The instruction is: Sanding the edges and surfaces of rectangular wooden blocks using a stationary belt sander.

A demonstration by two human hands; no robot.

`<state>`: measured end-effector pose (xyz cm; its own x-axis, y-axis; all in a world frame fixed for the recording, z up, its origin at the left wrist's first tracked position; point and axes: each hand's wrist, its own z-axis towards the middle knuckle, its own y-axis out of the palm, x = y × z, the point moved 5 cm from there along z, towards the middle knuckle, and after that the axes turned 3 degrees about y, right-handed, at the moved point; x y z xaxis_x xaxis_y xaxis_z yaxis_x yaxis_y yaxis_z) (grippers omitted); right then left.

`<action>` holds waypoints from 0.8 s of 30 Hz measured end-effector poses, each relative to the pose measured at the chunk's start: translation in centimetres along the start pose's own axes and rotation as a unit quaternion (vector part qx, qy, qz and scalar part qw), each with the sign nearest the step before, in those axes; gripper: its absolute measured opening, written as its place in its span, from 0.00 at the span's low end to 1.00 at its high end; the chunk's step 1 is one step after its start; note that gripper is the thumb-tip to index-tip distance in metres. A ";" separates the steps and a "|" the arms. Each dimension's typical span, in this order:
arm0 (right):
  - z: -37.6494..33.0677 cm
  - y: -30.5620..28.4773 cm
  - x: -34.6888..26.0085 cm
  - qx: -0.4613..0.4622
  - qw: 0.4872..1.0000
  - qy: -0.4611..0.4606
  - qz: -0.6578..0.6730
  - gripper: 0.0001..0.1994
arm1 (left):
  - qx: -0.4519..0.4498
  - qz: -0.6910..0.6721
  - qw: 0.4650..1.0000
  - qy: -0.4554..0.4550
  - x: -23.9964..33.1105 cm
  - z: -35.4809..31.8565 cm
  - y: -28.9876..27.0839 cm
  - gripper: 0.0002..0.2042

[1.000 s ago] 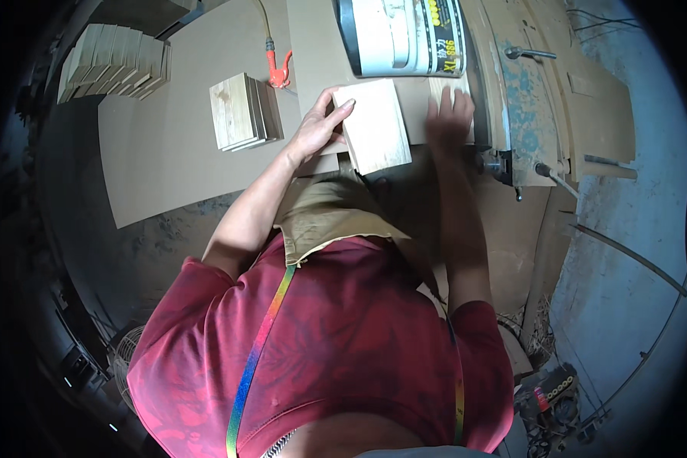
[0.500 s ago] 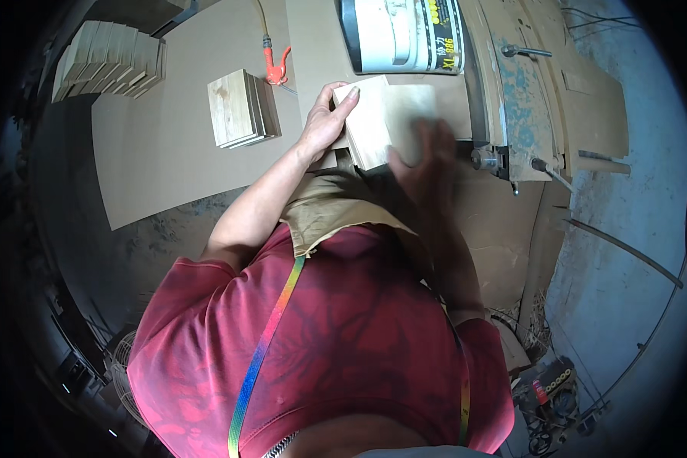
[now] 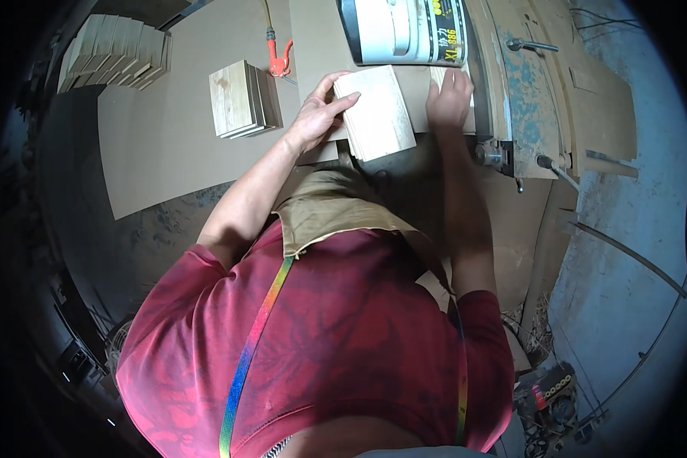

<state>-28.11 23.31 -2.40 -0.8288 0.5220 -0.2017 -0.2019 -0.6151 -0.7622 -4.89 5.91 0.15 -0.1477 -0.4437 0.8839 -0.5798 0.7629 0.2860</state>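
We have a stack (image 3: 380, 114) of pale, flat boards in our left hand (image 3: 318, 114), at the near edge of the bench (image 3: 324, 46), just below the canister (image 3: 404, 30). The grip is firm: our thumb lies over the top face, the other fingers reach behind the left side, and the board edges show there in thin layers. We cannot tell whether the stack also rests on the bench.

Our right hand (image 3: 451, 103), just beyond the stack's right side, has its fingers over a loose board (image 3: 437, 75), mostly hidden beneath them. We cannot tell whether they pinch it or only touch it.

The canister, white and black, lies on its side above both hands. To the left we see a second pile (image 3: 233, 99) on a brown sheet (image 3: 160, 153), with a red-orange air gun (image 3: 279, 59) beside it. Farther left stands a row of blocks (image 3: 114, 49). On the right is a machine (image 3: 527, 99) with flaking blue paint and a metal handle (image 3: 533, 46).
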 end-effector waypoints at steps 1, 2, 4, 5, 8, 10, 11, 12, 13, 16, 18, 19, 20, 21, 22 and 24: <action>0.6 -0.6 -0.3 -0.039 0.996 0.043 0.062 0.27 | 0.016 0.000 1.000 0.008 -0.2 -0.1 0.3 0.25; 0.6 -1.6 -1.3 -0.076 0.986 0.086 0.123 0.28 | 0.030 0.001 0.999 0.017 -0.3 -0.1 0.5 0.25; 0.6 -4.0 -4.2 -0.112 0.959 0.134 0.222 0.31 | 0.047 -0.003 0.996 0.074 0.3 0.3 0.7 0.24; 0.4 -4.7 -6.3 -0.181 0.953 0.125 0.207 0.33 | 0.062 -0.005 0.997 0.048 0.0 0.3 0.7 0.24; -1.3 -8.0 -12.5 -0.185 0.968 0.080 0.150 0.36 | 0.082 0.016 0.996 0.041 -0.1 0.7 0.5 0.23; -2.0 -10.0 -13.5 -0.142 0.977 0.071 0.144 0.37 | 0.089 0.023 0.995 0.046 -0.2 0.9 0.4 0.23; -2.5 -10.6 -13.1 -0.141 0.975 0.081 0.154 0.36 | 0.088 0.025 0.995 0.048 -0.2 0.9 0.3 0.23; -2.9 -11.1 -12.2 -0.144 0.974 0.084 0.154 0.36 | 0.086 0.026 0.995 0.046 -0.3 0.9 0.2 0.22; -3.4 -11.5 -10.7 -0.141 0.972 0.102 0.157 0.36 | 0.083 0.027 0.995 0.047 -0.3 0.9 0.1 0.22; -5.0 -11.1 -5.3 -0.132 0.977 0.116 0.121 0.34 | 0.066 0.020 0.996 0.047 -0.2 0.9 -0.3 0.21; -6.2 -9.3 -2.4 -0.130 0.983 0.123 0.037 0.32 | 0.033 0.005 0.999 0.031 -0.1 0.5 -0.3 0.21; -6.5 -7.8 -1.2 -0.127 0.983 0.130 -0.002 0.31 | 0.021 0.000 0.999 0.032 0.2 0.5 -0.3 0.21; -6.7 -6.2 -0.5 -0.121 0.984 0.129 -0.002 0.31 | 0.016 0.005 0.999 0.028 0.4 0.4 -0.3 0.21; -6.5 -4.6 -0.1 -0.106 0.988 0.110 -0.014 0.30 | 0.013 0.004 1.000 0.022 0.5 0.3 -0.2 0.21; -5.8 -3.1 0.2 -0.088 0.992 0.091 -0.027 0.29 | 0.008 0.005 1.000 0.018 0.7 0.3 -0.2 0.21; -3.8 -1.0 0.2 -0.060 0.995 0.052 -0.053 0.26 | 0.005 0.002 1.000 0.024 0.8 0.2 0.0 0.21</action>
<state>-26.07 26.28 -3.97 -0.7464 0.6426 -0.1731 -0.2173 -0.4813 -0.8492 -5.20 5.42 0.79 -0.1119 -0.4166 0.9022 -0.5874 0.7600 0.2781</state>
